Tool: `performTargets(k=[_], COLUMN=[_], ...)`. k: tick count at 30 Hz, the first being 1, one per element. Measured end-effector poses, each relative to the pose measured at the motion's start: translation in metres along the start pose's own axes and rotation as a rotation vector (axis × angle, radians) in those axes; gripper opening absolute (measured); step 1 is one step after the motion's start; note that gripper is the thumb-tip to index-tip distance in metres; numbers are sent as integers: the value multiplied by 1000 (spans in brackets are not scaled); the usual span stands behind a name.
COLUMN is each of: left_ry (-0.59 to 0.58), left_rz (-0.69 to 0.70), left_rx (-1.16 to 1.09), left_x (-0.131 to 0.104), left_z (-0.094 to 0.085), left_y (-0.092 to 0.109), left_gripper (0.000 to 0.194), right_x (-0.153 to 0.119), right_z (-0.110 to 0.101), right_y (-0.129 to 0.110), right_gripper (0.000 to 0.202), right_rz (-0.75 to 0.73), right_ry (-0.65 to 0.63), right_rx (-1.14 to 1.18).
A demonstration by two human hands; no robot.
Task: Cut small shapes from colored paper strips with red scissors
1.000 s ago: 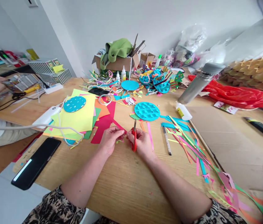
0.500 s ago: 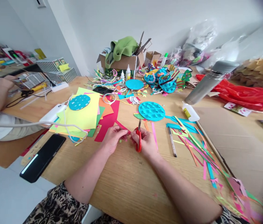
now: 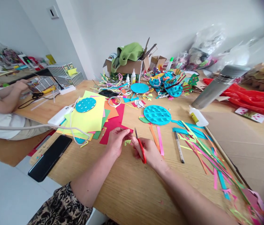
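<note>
Red-handled scissors [image 3: 141, 149] are in my right hand [image 3: 148, 152], their dark blades pointing up and away from me. My left hand [image 3: 117, 141], just to the left, pinches a small piece of red paper [image 3: 128, 130] between thumb and fingers. The two hands are close together over the wooden table [image 3: 122, 187]. Larger red paper [image 3: 113, 123] lies behind my left hand. Yellow-green scraps [image 3: 128, 142] rest between the hands. Beyond the scissors is a blue textured oval [image 3: 157, 114], with orange and pink strips [image 3: 160, 140] in front of it.
A black phone [image 3: 49, 157] lies at the left edge, below stacked yellow paper [image 3: 87, 117] and a white cable [image 3: 28, 127]. Coloured strips [image 3: 210, 156], a pen [image 3: 179, 147], a glue bottle [image 3: 197, 117], a metal flask [image 3: 218, 86] and cardboard [image 3: 241, 140] are right. Another person's arm [image 3: 4, 98] rests far left.
The view has shifted, so the table's objects appear farther right and slightly lower. The scissors have tilted, their tips leaning left toward the red paper, and the hands are slightly farther apart.
</note>
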State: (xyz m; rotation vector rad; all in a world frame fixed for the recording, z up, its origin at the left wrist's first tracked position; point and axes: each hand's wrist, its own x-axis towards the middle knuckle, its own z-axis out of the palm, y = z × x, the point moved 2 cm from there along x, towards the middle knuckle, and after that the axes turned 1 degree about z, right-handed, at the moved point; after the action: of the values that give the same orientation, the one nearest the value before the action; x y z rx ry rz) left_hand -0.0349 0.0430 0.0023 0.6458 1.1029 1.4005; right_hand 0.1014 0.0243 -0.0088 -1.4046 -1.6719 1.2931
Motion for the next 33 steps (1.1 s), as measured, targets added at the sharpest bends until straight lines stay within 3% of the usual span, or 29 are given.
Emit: performTargets(k=[21, 33], left_ry=[-43, -5], left_rz=[-93, 7], left_rx=[4, 46], left_x=[-2, -2], left_z=[3, 1], left_y=[-2, -2], left_gripper=[18, 16], right_x=[-1, -1], right_z=[5, 2], right_y=[-5, -11], right_gripper=[49, 49], right_rz=[1, 39], right_ry=[-82, -159], right_rx=[48, 100])
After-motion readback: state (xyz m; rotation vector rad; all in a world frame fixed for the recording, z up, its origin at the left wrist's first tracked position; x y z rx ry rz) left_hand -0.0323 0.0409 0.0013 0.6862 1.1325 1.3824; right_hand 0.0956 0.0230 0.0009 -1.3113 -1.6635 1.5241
